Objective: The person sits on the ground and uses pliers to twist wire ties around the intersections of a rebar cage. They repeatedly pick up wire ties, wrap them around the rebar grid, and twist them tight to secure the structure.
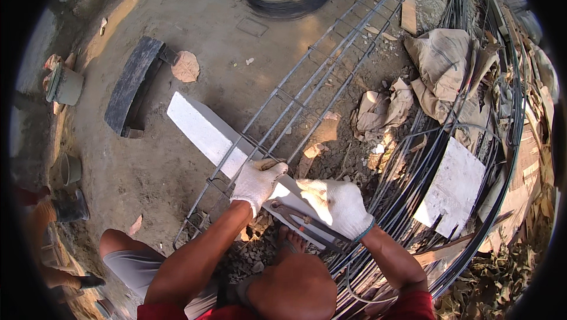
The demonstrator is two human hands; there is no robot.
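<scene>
My left hand (258, 183), in a white knit glove, is closed round the lower part of a long rebar cage (313, 60) of thin steel bars and square stirrups. The cage lies across a long white block (208, 135). My right hand (338, 205), also gloved and with a stained palm side, is held just right of the left one over the block. Its fingers are curled together, and what they hold, if anything, is hidden. Between my wrists, a pair of pincers (295, 216) with long handles rests on the block's near end.
Bundled steel rods (401, 202) curve along my right, with a white board (452, 187) on them and crumpled paper sacks (440, 63) beyond. A coil of black wire (289, 7) lies far ahead. At left are a dark wooden bench (133, 86), a bucket (65, 85) and another person's boot (72, 206).
</scene>
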